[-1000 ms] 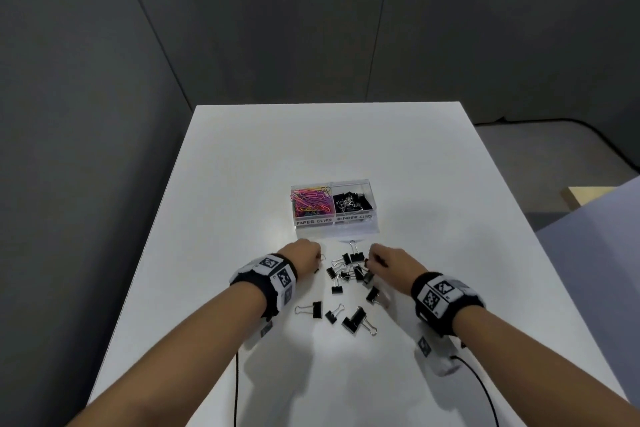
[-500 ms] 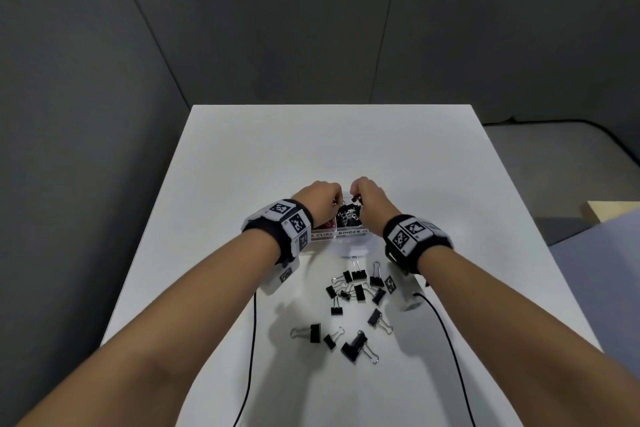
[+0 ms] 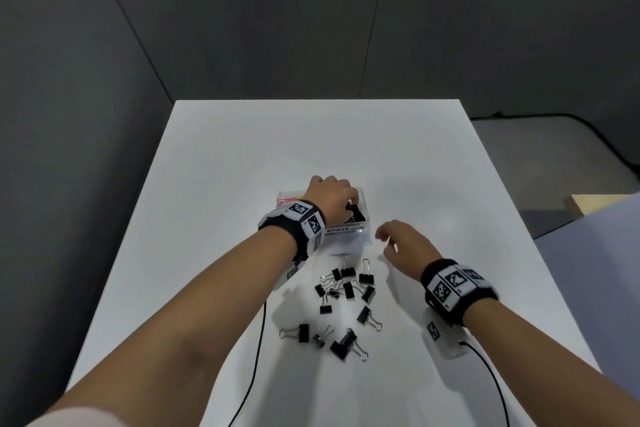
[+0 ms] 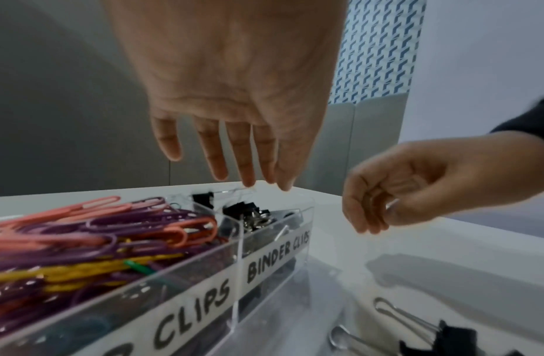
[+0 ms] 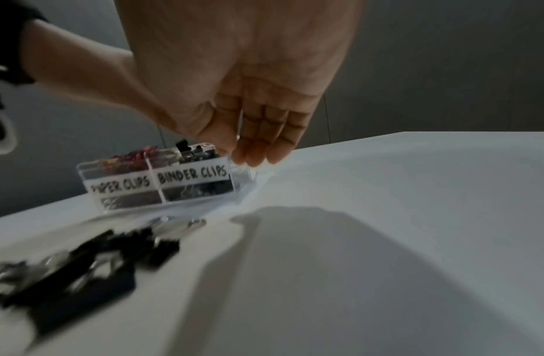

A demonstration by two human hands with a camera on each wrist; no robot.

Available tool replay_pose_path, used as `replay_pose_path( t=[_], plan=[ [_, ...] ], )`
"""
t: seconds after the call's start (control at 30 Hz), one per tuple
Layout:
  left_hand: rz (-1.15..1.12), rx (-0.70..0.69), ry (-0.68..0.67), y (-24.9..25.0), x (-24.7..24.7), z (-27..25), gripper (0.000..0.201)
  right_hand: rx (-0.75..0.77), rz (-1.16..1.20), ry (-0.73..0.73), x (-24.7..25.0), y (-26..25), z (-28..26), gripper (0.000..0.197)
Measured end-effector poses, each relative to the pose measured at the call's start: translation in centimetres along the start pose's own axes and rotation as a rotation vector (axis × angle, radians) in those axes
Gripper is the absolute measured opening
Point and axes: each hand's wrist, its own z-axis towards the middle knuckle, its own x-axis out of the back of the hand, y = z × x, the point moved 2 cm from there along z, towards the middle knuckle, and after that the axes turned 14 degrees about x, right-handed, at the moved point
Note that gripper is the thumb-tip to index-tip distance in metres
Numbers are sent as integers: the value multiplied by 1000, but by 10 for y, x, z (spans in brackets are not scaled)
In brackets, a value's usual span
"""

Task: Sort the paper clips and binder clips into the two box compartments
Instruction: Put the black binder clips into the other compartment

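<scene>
A clear two-compartment box (image 3: 346, 229) stands mid-table, labelled "PAPER CLIPS" and "BINDER CLIPS" (image 5: 160, 180). Coloured paper clips (image 4: 81, 231) fill its left compartment and black binder clips (image 4: 249, 212) lie in the right one. My left hand (image 3: 346, 192) hovers over the binder-clip compartment, fingers (image 4: 218, 159) straight and pointing down, holding nothing. My right hand (image 3: 388, 236) is just right of the box, above the table, fingers (image 5: 258, 149) relaxed and empty. Several loose binder clips (image 3: 346, 289) lie in front of the box.
The white table (image 3: 242, 156) has open surface behind and beside the box. A second cluster of binder clips (image 3: 329, 336) lies nearer me. Black cables (image 3: 258, 350) trail from both wrists across the near table. Dark grey walls stand close behind and to the left.
Both hands rose from the loose pile to the box. The right hand has since drawn back to the box's right side, and the left hand now hangs open over the binder-clip compartment.
</scene>
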Motion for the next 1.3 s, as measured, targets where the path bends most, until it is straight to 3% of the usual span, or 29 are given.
replay_pose_path(
  t=[0.13, 0.23, 0.33, 0.4, 0.5, 0.63, 0.87, 1.03, 1.3],
  plan=[
    [6, -203, 116, 7, -4, -26, 26, 102, -72, -78, -21, -3, -23, 33],
    [35, -329, -19, 9, -36, -52, 29, 272, -165, -97, -38, -6, -36, 44],
    [148, -302, -179, 5, -71, -71, 49, 330, -276, -187, -50, -6, -43, 55],
    [169, -264, -205, 2, -82, -77, 58, 330, -339, -203, -53, -7, -45, 59],
    [131, -219, -176, 2, -86, -84, 50, 337, -358, -168, -58, -14, -47, 56],
    [34, -111, -176, -1, -91, -90, 42, 211, -289, -183, -58, -27, -48, 38],
    [-178, -2, -162, -7, -94, -95, 36, 94, -287, -181, -62, -31, -36, 30],
    [-81, 6, -195, -4, -96, -99, 44, -11, -167, -177, -61, -34, -31, 34],
    [-156, 61, -227, 4, -96, -92, 32, -101, -37, -147, -61, -37, -21, 27]
  ],
)
